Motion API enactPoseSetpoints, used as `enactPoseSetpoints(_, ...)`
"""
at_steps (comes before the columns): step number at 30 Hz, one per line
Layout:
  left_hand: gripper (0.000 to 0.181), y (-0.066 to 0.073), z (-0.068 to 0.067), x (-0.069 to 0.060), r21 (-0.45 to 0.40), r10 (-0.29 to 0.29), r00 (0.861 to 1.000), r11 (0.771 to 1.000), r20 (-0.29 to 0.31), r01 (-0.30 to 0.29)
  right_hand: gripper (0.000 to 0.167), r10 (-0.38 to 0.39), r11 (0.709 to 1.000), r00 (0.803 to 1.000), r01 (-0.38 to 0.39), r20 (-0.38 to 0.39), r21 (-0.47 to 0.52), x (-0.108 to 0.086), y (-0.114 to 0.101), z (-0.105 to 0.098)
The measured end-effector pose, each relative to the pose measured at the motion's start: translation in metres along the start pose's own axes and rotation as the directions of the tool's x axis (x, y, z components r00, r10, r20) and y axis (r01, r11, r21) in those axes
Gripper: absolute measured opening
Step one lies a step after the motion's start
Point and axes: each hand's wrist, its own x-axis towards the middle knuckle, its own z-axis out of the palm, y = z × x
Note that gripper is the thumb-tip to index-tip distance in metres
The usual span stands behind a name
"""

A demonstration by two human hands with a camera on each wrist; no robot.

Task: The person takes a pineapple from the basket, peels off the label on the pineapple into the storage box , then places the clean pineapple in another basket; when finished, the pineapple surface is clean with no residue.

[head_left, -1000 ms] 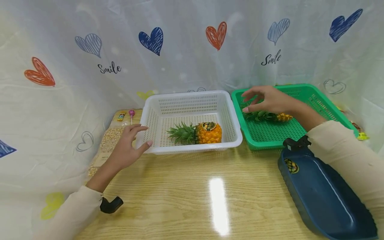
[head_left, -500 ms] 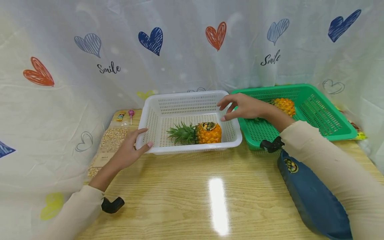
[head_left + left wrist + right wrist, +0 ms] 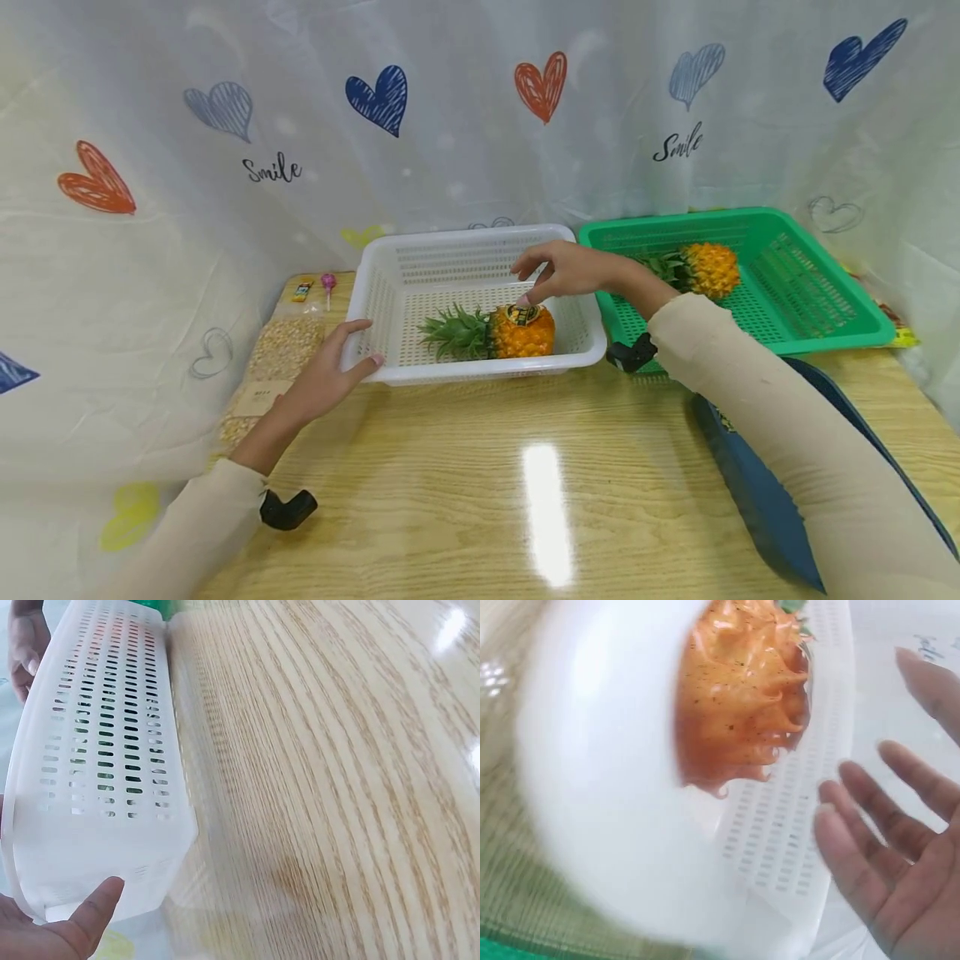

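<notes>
A small orange toy-like pineapple (image 3: 522, 335) with green leaves and a dark label lies on its side in the white plastic basket (image 3: 480, 364). My right hand (image 3: 570, 271) hovers over that basket's right part, just above the pineapple. Its fingers hold nothing, and in the right wrist view the hand (image 3: 900, 847) is loosely spread apart from the orange fruit (image 3: 742, 690). At the basket's left front corner rests my left hand (image 3: 324, 373); in the left wrist view its thumb (image 3: 97, 911) lies straight along the outer wall.
Right of the white basket stands a green basket (image 3: 817, 346) with another pineapple (image 3: 712, 268). A dark blue tray (image 3: 750, 487) lies partly under my right sleeve. At the left are a bag of corn kernels (image 3: 285, 346), a lollipop (image 3: 328, 282) and a small wrapped sweet (image 3: 302, 290).
My right hand has moved left from over the green basket to above the pineapple in the white basket, uncovering the other pineapple. The left hand has stayed at the corner.
</notes>
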Motion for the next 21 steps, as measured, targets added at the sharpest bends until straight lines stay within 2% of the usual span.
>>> enactPoseSetpoints(5, 0.065, 0.000, 0.001, 0.003, -0.024, 0.001, 1.000, 1.000, -0.001, -0.001, 0.068, 0.049, 0.998, 0.995, -0.044, 0.088, -0.049, 0.012, 0.001, 0.001)
enactPoseSetpoints(10, 0.065, 0.001, 0.001, 0.002, -0.030, 0.001, 1.000, 1.000, 0.001, -0.001, 0.079, 0.104, 0.991, 0.977, -0.086, 0.184, -0.102, 0.021, -0.001, 0.004)
enactPoseSetpoints(14, 0.064, 0.001, 0.001, 0.001, -0.037, 0.003, 1.000, 0.999, 0.003, -0.003, 0.085, 0.162, 0.983, 0.953, -0.133, 0.257, -0.128, 0.026, -0.005, 0.007)
enactPoseSetpoints(21, 0.065, -0.002, 0.002, 0.004, -0.049, -0.002, 1.000, 0.999, 0.002, 0.002, 0.094, 0.253, 0.966, 0.895, -0.215, 0.367, -0.142, 0.033, -0.014, 0.012)
